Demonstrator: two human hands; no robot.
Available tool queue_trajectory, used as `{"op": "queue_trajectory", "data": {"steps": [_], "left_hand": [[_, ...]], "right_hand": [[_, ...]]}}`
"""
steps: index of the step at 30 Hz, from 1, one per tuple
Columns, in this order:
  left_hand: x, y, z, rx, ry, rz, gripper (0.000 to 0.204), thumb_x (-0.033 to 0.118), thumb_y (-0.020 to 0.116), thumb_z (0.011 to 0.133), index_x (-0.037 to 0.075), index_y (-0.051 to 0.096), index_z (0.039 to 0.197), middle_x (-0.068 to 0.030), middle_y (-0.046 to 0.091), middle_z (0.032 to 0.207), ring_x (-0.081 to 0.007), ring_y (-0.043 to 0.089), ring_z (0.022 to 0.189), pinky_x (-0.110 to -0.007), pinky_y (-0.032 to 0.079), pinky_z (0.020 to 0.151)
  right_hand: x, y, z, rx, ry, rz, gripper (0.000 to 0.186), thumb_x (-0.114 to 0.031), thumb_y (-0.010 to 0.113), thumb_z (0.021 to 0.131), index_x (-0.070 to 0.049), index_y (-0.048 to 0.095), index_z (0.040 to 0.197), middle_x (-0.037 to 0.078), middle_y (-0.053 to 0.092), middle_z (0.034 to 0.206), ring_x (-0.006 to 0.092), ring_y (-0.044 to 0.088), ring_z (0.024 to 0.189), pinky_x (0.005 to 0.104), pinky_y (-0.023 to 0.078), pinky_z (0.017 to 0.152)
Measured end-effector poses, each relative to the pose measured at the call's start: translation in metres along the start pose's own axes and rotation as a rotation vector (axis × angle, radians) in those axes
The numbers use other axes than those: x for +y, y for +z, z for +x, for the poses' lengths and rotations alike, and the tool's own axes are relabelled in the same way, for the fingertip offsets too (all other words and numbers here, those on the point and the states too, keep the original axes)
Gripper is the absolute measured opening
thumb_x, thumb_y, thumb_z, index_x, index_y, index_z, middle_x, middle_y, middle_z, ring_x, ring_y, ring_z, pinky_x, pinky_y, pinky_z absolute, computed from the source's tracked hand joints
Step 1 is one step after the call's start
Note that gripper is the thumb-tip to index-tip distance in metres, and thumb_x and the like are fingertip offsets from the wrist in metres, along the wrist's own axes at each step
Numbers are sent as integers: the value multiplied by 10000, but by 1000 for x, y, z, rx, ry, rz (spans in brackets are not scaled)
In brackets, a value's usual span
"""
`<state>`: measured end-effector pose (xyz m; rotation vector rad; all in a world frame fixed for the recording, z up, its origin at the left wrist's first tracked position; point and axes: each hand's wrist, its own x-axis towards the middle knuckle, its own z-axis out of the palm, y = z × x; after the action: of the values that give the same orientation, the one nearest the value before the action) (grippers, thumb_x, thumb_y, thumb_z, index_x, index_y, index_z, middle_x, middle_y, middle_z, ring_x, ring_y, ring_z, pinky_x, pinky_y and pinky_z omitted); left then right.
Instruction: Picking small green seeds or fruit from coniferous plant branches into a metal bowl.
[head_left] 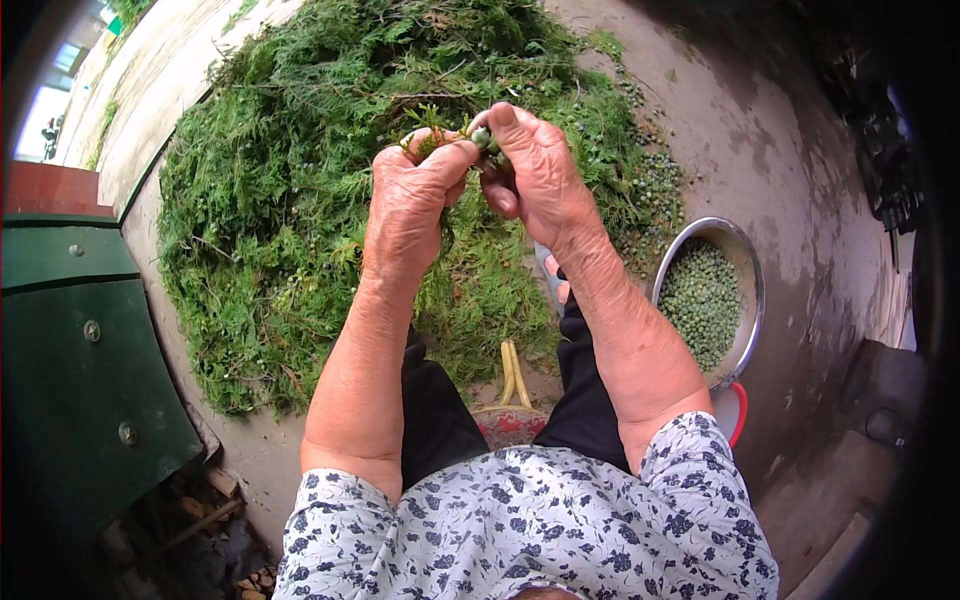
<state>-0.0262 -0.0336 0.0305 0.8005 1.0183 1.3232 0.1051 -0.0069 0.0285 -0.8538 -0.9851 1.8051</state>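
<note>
1. Head view, the hands: both bare hands were raised together over the middle of the scene. The left hand was clenched around a small green sprig, whose feathery tips stuck up above the knuckles. The right hand met it from the other side, with its thumb and forefinger pinched on a small round green berry at the end of that sprig. The fingertips of the two hands touched or nearly touched around the berry.

2. Head view, the sprig's place: it sat between the two hands, held up in the air above the heap of green branches, apart from the ground.

3. Head view, the heap: the cut, scaly-leaved branches lay spread over the concrete ground in front of the person, filling most of the upper middle of the picture. Small bluish-green berries were scattered along the heap's right edge.

4. Head view, the bowl: a round metal bowl stood on the ground to the person's right, beside the right forearm, and held a layer of green berries. A red rim showed just below it.

5. Head view, the rest: a dark green metal panel with bolts stood at the left. The person wore a pale flowered top and dark trousers; two yellow strips lay on the ground between the knees.
</note>
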Motion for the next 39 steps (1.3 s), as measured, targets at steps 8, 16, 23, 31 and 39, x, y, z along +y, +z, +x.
{"op": "queue_trajectory", "data": {"steps": [8, 16, 23, 31, 39], "left_hand": [[-3, 4, 0, 96, 10, 96, 80, 99, 647, 745, 41, 592, 753, 57, 501, 608, -21, 385, 512, -182, 287, 466], [-2, 6, -1, 4, -28, -25, 56, 68, 625, 765, 52, 572, 770, 50, 479, 620, -41, 386, 508, -194, 302, 469], [-6, -7, 8, 91, -42, -154, 76, 107, 619, 776, 51, 571, 759, 15, 488, 623, -86, 452, 551, -222, 363, 496], [1, -28, 19, 93, -12, -288, 70, 95, 623, 784, 41, 582, 773, -11, 524, 627, -114, 491, 558, -239, 402, 514], [2, -39, 22, 42, -5, -354, 109, 106, 613, 796, 1, 592, 817, -34, 512, 653, -139, 474, 591, -258, 385, 539]], "right_hand": [[6, 1, 5, 26, -154, -247, 301, -348, 546, 871, -47, 546, 866, -45, 429, 545, 28, 381, 389, 171, 277, 320], [-1, -11, 2, -60, 145, 210, 295, -351, 512, 886, -61, 508, 833, 11, 470, 622, 60, 381, 393, 185, 296, 346], [3, -33, 9, 41, 37, 479, 152, -161, 486, 890, -17, 536, 891, 95, 567, 748, 170, 550, 599, 250, 432, 460], [-19, -212, -32, 705, -115, 444, 188, -162, 601, 833, -26, 472, 843, 88, 489, 720, 202, 518, 608, 260, 430, 439], [16, -425, -145, 1285, -7, 28, 371, -117, 524, 829, -73, 467, 1194, 113, 519, 1129, 231, 537, 994, 428, 460, 783]]}}
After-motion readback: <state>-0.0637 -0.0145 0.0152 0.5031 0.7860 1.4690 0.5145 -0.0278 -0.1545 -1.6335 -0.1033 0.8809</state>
